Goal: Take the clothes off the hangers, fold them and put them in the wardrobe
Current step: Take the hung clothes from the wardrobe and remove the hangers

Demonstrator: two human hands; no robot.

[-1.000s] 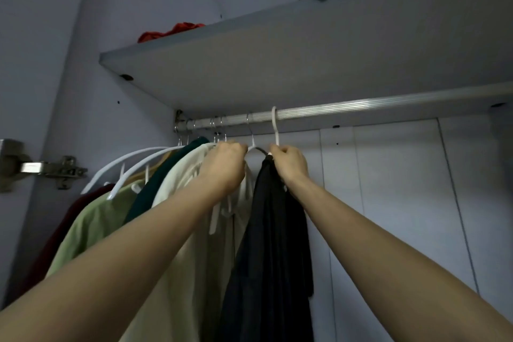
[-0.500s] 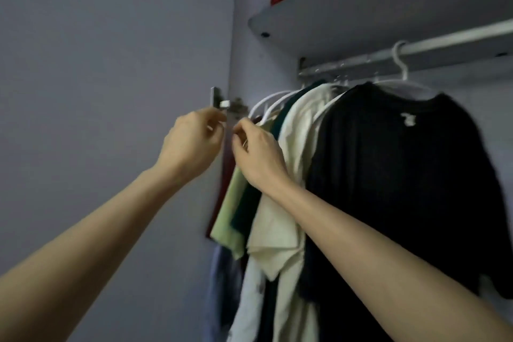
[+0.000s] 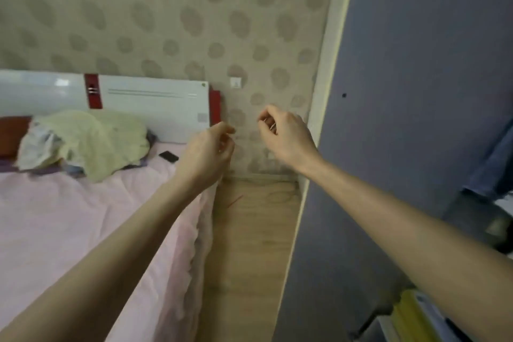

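Hands raised between bed (image 3: 69,230) and wardrobe door (image 3: 416,119). Your left hand (image 3: 206,151) and right hand (image 3: 287,136) show fingers curled, pinched near thumbs; whether they hold anything, you cannot tell. Likely between garments: next you need a folding spot. Pale yellow-green clothes pile (image 3: 91,139) lies crumpled, unfolded, by the headboard (image 3: 155,103).

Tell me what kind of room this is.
Most likely a bedroom: a bed with a pink sheet, a white headboard against patterned wallpaper, and a grey wardrobe door at the right.
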